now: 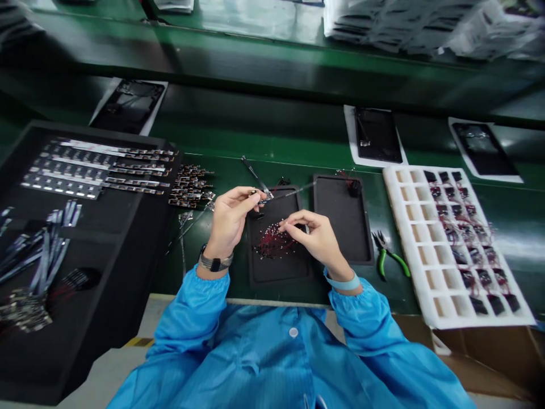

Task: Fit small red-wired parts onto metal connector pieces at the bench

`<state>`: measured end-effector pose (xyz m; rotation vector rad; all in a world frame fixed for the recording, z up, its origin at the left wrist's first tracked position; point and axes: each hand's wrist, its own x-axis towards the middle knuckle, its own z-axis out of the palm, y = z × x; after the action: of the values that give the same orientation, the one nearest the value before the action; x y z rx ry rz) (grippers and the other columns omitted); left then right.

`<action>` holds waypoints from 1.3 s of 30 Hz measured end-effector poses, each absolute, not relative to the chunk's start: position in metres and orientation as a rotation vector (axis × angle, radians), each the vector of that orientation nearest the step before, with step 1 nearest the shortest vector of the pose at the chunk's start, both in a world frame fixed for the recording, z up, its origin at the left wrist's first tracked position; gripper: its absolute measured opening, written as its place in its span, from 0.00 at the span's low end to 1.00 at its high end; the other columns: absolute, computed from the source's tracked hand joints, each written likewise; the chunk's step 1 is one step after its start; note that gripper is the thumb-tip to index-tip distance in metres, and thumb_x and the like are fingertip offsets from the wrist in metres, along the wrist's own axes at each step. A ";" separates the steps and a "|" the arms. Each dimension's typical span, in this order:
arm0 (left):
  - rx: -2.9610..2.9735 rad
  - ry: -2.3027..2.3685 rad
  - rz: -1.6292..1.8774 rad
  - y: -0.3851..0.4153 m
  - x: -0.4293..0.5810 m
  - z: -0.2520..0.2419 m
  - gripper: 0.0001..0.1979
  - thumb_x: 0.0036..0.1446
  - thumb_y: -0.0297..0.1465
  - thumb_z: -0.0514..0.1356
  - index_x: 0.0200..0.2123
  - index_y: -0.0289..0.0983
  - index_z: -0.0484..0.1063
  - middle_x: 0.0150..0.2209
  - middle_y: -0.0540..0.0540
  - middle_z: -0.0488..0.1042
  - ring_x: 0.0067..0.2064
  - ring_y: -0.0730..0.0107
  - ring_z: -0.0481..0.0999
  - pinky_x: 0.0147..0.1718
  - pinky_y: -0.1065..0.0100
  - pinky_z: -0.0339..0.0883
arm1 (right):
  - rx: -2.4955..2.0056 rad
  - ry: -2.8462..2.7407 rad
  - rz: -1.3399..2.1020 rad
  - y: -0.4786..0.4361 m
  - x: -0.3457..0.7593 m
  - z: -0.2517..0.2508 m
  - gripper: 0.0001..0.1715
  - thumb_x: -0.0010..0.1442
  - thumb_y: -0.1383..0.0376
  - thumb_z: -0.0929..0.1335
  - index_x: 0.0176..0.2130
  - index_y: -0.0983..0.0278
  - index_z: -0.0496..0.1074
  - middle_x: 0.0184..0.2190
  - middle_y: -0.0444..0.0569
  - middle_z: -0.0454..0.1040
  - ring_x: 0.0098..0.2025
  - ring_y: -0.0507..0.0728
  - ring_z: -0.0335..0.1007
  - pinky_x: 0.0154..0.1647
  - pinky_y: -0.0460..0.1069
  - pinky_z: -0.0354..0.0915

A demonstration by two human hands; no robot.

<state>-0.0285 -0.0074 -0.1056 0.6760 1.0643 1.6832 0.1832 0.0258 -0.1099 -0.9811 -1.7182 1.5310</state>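
My left hand is closed in a pinch on a small dark part with a thin wire, held above the top edge of a black foam pad. My right hand is closed too, its fingertips pinching into a heap of small red-wired parts lying on that pad. Tweezers lie just beyond my left hand. A second black pad sits to the right with one small wired part near its top.
A white compartment tray holding several wired parts stands at right; green-handled pliers lie beside it. A black tray with component strips fills the left. Dark panels on white sheets lie farther back on the green bench.
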 end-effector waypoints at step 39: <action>1.511 1.139 0.901 -0.017 -0.032 -0.104 0.07 0.59 0.29 0.68 0.41 0.41 0.85 0.37 0.45 0.83 0.38 0.63 0.80 0.42 0.63 0.70 | -0.972 -1.970 1.754 0.031 0.198 -0.092 0.08 0.62 0.62 0.73 0.34 0.65 0.77 0.28 0.46 0.80 0.29 0.52 0.73 0.34 0.48 0.69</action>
<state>-0.0316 -0.0165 -0.1043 1.5111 1.1385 0.9013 0.1979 0.0313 -0.0917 -0.9717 -1.9701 1.7544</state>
